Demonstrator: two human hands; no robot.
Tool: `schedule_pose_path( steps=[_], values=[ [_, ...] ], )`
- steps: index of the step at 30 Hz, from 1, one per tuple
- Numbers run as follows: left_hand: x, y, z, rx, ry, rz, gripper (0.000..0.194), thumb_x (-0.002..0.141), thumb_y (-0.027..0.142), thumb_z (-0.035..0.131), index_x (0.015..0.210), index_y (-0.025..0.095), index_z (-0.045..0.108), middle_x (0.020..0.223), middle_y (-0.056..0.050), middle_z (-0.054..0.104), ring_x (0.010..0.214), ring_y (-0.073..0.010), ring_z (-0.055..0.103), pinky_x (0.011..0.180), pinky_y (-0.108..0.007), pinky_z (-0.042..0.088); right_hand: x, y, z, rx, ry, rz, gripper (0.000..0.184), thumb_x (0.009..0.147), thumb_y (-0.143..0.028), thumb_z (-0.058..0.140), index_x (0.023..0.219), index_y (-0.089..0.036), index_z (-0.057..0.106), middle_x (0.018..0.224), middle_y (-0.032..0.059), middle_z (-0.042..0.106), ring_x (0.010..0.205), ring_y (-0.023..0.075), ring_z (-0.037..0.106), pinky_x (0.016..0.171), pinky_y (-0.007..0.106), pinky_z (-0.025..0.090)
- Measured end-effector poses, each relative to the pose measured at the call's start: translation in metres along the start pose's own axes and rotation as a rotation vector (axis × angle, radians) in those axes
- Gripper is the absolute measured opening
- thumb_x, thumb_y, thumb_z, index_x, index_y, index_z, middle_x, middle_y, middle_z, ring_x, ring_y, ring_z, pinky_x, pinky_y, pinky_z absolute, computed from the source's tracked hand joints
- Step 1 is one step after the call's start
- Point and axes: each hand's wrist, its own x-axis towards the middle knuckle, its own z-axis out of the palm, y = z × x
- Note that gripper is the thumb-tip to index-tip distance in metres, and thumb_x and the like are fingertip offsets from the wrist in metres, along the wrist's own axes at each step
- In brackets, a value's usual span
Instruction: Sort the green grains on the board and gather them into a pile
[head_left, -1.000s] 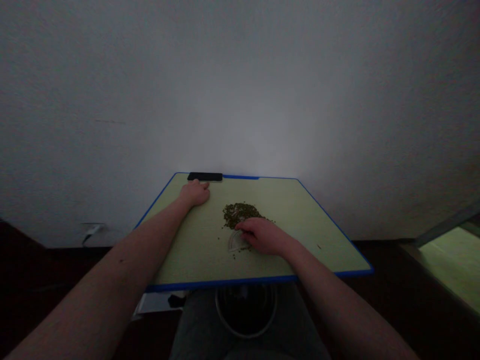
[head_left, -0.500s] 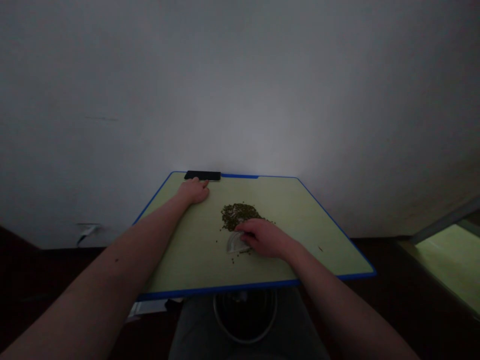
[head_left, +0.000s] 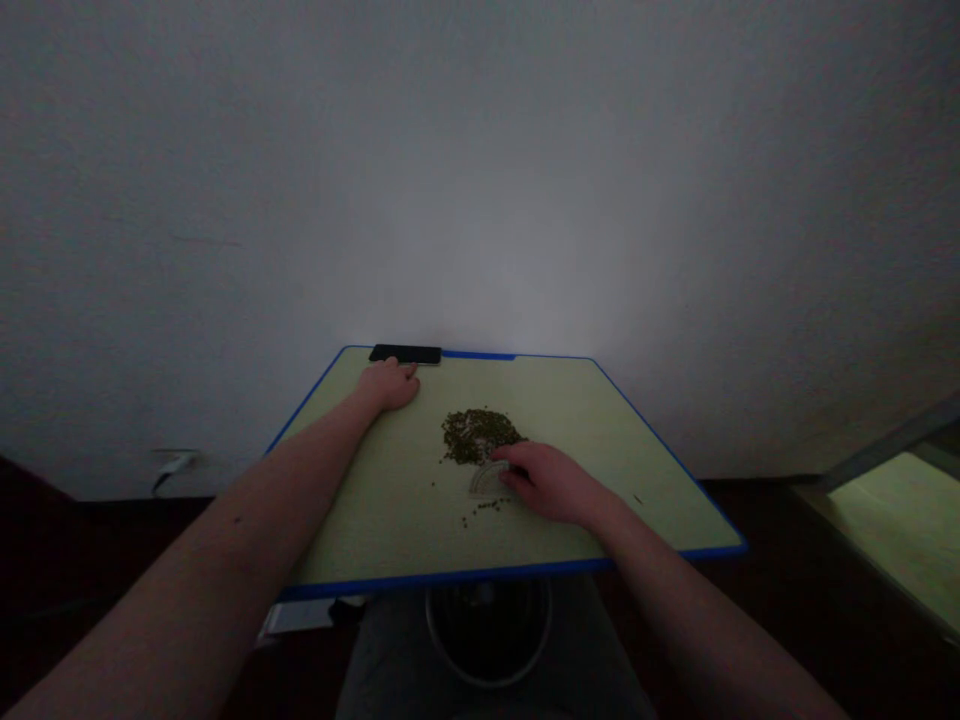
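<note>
A heap of small dark green beans (head_left: pixel 480 435) lies in the middle of a pale green table with a blue rim (head_left: pixel 525 575). My right hand (head_left: pixel 551 482) is closed on a clear half-round piece of plastic (head_left: pixel 487 477) held on the tabletop at the near edge of the heap. A few loose beans (head_left: pixel 487 506) lie just in front of it. My left hand (head_left: pixel 390 385) rests flat on the table at the back left, its fingertips beside a black phone (head_left: pixel 405 353).
A round dark bowl with a pale rim (head_left: pixel 489 630) sits below the table's near edge, over my lap. A second green surface (head_left: pixel 900 520) shows at the right. A plain wall stands behind the table.
My right hand has slid the clear plastic piece a little to the right and back toward the heap, leaving a few beans behind. My left hand has stayed put.
</note>
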Motion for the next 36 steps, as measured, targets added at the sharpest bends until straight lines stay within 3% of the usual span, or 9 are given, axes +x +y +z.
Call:
schedule_pose_path(
  steps=[20,31,34,36],
  values=[
    [-0.0012,-0.0018,-0.0007,0.012,0.026,0.009,0.056,0.082,0.048,0.020,0.131,0.028,0.040,0.110,-0.015,0.053,0.101,-0.0309,0.051,0.081,-0.041,0.040,-0.0012,-0.0007,0.0047,0.015,0.001,-0.018,0.034,0.084,-0.028,0.042,0.115,-0.019,0.055,0.105,0.0084,0.063,0.094,0.0190,0.056,0.081,0.029,0.039],
    [-0.0051,-0.0035,0.0001,-0.066,0.054,-0.003,0.058,0.081,0.052,0.026,0.130,0.025,0.041,0.130,-0.012,0.043,0.116,-0.0293,0.041,0.091,-0.040,0.035,-0.0016,-0.0004,0.0048,0.039,0.009,-0.007,0.035,0.083,-0.027,0.044,0.115,-0.019,0.055,0.106,0.0082,0.063,0.094,0.0189,0.056,0.080,0.029,0.038],
    [-0.0030,-0.0066,0.0012,-0.125,0.110,-0.043,0.069,0.076,0.055,0.035,0.135,0.022,0.031,0.133,-0.013,0.041,0.117,-0.0287,0.041,0.091,-0.037,0.036,-0.0013,-0.0011,0.0038,0.038,-0.003,0.006,0.035,0.083,-0.027,0.044,0.115,-0.019,0.055,0.102,0.0083,0.064,0.089,0.0184,0.057,0.077,0.028,0.039],
    [0.0008,-0.0078,0.0009,-0.159,0.109,-0.156,0.076,0.071,0.059,0.039,0.134,0.017,0.032,0.127,-0.016,0.047,0.110,-0.0296,0.048,0.087,-0.037,0.039,-0.0009,-0.0018,0.0029,0.037,-0.004,0.000,0.034,0.083,-0.027,0.044,0.114,-0.019,0.056,0.100,0.0080,0.064,0.088,0.0179,0.057,0.076,0.028,0.039]
  ],
)
